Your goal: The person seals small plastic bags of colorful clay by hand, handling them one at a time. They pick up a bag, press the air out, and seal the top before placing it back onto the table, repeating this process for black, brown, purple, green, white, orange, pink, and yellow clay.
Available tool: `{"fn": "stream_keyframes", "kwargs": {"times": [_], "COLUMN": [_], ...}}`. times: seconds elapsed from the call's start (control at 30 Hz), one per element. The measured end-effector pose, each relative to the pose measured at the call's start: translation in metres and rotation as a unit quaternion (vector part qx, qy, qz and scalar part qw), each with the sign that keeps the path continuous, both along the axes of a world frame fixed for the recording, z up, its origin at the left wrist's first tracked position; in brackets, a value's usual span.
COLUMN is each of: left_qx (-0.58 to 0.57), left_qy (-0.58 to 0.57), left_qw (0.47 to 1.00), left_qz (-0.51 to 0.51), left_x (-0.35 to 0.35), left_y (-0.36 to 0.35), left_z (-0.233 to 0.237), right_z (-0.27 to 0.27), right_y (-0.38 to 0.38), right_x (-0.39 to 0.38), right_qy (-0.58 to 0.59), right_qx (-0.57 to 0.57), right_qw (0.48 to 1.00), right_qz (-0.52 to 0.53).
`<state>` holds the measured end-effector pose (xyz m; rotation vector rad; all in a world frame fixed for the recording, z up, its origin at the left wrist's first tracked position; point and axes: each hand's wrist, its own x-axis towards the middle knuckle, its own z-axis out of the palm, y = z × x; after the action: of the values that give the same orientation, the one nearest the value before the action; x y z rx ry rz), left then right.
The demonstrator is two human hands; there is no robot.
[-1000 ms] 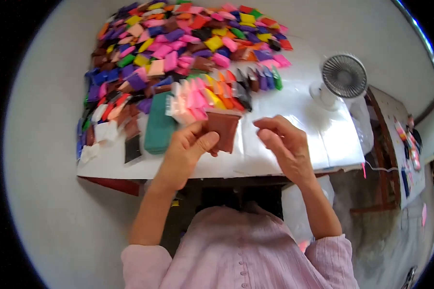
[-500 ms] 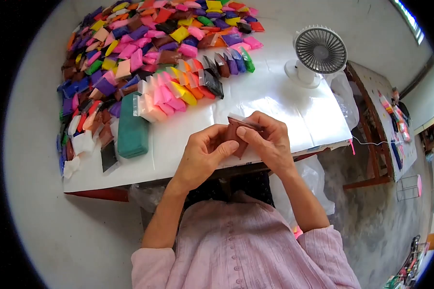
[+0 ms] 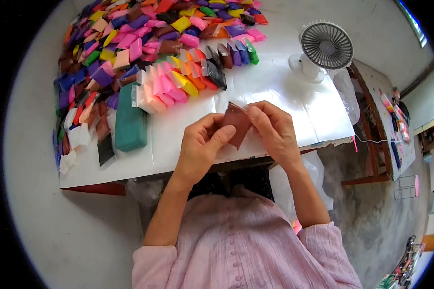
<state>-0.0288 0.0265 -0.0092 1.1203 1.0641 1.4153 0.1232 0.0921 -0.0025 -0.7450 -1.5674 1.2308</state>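
A pale wall point(image 3: 33, 135) stands beside the left edge of the worktop point(image 3: 275, 86); beyond its right edge are a mottled grey floor point(image 3: 357, 221) and a second, brown-framed table point(image 3: 369, 87).

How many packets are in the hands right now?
1: a brown packet, gripped at its side by the left hand and at its upper corner by the right hand. Another could be hidden directly behind it.

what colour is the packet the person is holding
The packet is brown, shown best in the current head view.
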Motion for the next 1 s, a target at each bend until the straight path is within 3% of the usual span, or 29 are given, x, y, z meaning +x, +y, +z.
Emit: {"fn": "stream_keyframes", "kwargs": {"times": [0.1, 0.3, 0.6, 0.7, 0.8, 0.9, 1.0], "left_qx": [0.006, 0.011, -0.018, -0.04, -0.033, -0.026, -0.002], "left_qy": [0.01, 0.011, -0.009, 0.043, 0.095, 0.039, -0.017], "left_qw": [1.0, 1.0, 1.0, 0.997, 0.994, 0.998, 1.0], "left_qz": [0.015, 0.018, -0.005, -0.056, -0.051, -0.029, -0.005], "left_x": [-0.003, -0.002, -0.005, -0.015, -0.007, -0.004, 0.001], "left_y": [0.002, -0.001, 0.0, 0.005, 0.009, 0.009, 0.007], "left_z": [-0.004, -0.003, 0.004, 0.007, 0.01, 0.009, 0.011], "right_z": [-0.001, -0.008, -0.008, -0.009, -0.005, -0.01, 0.015], "right_y": [-0.001, -0.005, -0.004, -0.002, -0.005, -0.002, -0.007], "right_x": [0.011, 0.006, 0.009, 0.007, 0.008, 0.005, 0.011], "right_qy": [-0.072, -0.045, -0.102, 0.004, -0.001, -0.004, -0.119], "right_qx": [-0.016, 0.03, 0.002, -0.073, -0.092, -0.061, -0.071], "right_qw": [0.997, 0.998, 0.994, 0.996, 0.995, 0.997, 0.987], "right_qz": [0.028, 0.016, 0.028, 0.05, 0.032, 0.042, 0.078]}}
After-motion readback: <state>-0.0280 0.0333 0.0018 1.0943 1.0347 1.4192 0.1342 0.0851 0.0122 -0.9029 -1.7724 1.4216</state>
